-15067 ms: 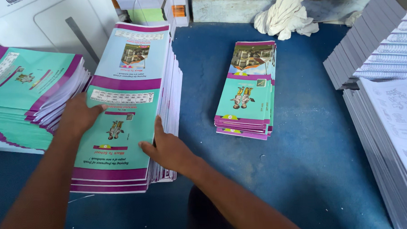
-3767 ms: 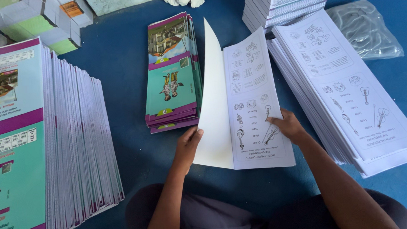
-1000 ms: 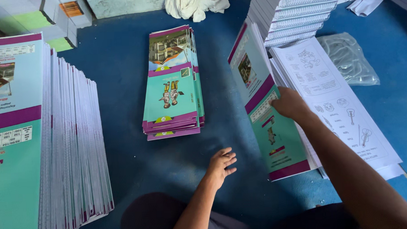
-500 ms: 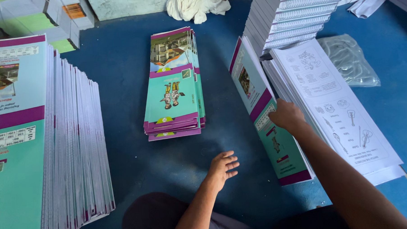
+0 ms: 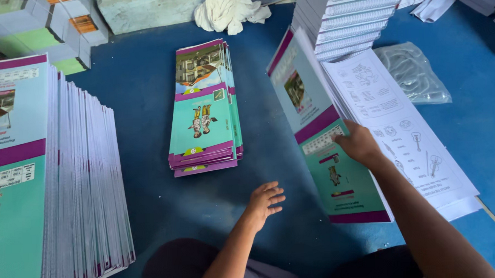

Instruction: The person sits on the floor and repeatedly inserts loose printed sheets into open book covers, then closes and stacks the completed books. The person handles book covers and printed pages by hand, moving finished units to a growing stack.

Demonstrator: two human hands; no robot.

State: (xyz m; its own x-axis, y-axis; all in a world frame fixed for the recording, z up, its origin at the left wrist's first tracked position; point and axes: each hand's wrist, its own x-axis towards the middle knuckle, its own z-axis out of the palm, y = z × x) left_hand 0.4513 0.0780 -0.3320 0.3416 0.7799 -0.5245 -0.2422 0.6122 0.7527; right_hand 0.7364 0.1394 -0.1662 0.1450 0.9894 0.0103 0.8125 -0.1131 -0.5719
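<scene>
Teal-and-purple booklet cover (image 5: 324, 147) stands tilted up on its long edge, held by the right hand (image 5: 360, 145), whose fingers curl over its upper edge. Just right of that hand, under the forearm, lies a stack of white printed sheets (image 5: 418, 149) with line drawings; the cover leans against its left side. The left hand (image 5: 265, 201) rests open and empty, fingers spread, on the blue worktop (image 5: 144, 159), below and left of the cover. Beyond the left hand sits a small pile of finished booklets (image 5: 202, 110). Far to its left, a large fanned stack of covers (image 5: 51, 178).
</scene>
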